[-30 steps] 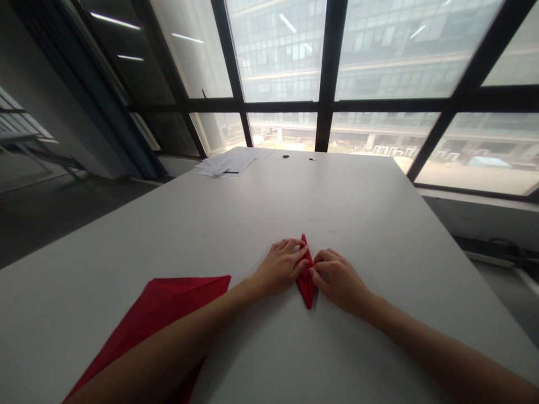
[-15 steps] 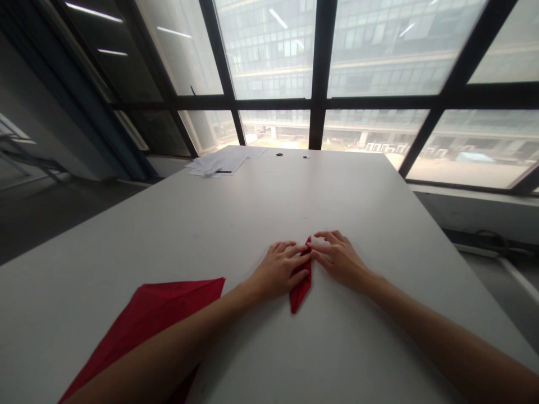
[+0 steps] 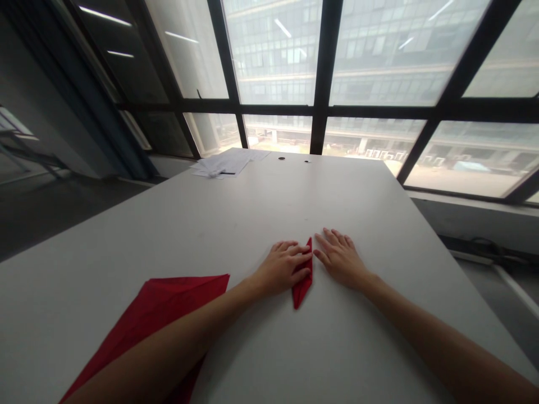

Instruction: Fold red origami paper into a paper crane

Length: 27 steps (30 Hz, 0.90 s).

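A narrow folded red sheet [image 3: 302, 291] with pointed ends lies on the white table in front of me; I cannot tell whether it is paper or cloth. My left hand [image 3: 283, 269] rests across its left side, fingers spread and pressing it flat on the tabletop. Just right of its edge, my right hand [image 3: 339, 258] lies palm down with fingers stretched out and holds nothing. The right thumb is close to the sheet's edge. A larger red sheet [image 3: 168, 300] lies at the left, partly covered by my left forearm.
The white table [image 3: 236, 219] reaches toward tall framed windows [image 3: 275, 62]. Loose white papers [image 3: 223, 163] lie at its far left corner. Two small dark round spots, one a hole-like disc [image 3: 282, 158], show near the far edge. A dark curtain [image 3: 80, 95] hangs at left.
My right hand has come off the narrow red sheet and moved slightly right, its fingers straightening onto the table. My left hand stays on the sheet. The view has shifted a little.
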Motion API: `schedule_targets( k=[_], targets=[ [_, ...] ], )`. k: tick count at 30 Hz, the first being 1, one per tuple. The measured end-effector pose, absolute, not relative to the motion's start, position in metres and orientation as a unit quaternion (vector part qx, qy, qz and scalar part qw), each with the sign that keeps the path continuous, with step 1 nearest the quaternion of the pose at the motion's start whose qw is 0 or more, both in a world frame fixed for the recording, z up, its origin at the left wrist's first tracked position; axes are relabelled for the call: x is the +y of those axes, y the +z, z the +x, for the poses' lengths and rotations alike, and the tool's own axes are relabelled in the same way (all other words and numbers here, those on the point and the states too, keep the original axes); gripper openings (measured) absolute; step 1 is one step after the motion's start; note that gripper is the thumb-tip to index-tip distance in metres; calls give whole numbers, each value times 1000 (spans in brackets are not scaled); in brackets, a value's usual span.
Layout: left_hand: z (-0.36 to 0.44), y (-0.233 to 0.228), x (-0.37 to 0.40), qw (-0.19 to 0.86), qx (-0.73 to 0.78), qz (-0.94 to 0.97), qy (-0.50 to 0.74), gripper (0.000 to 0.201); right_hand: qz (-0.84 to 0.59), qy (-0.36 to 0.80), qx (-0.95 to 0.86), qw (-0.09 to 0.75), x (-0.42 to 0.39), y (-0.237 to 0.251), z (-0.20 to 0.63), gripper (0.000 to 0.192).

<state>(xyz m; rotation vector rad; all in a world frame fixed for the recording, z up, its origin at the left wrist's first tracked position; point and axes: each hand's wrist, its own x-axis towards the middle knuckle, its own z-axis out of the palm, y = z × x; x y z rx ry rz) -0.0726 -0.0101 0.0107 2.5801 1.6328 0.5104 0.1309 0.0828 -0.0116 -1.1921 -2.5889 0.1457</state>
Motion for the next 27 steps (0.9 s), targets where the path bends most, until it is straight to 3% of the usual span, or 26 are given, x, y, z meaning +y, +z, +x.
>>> schedule_targets(
  k=[4,8,12,19,27],
  targets=[
    [-73,9,-10,18,530,832,165,44,-385,62,-902,186,83,-8,131,50],
    [-73,10,-10,11,537,830,150,49,-290,79,-942,149,80,-2,132,49],
    [-64,16,-20,-7,527,838,139,48,-287,83,-947,119,79,-1,132,50],
    [-47,5,-39,-29,537,839,77,73,-329,70,-936,104,81,-2,131,54],
    [-49,0,-39,-49,524,846,81,65,-219,125,-963,92,80,3,134,55]
  ],
)
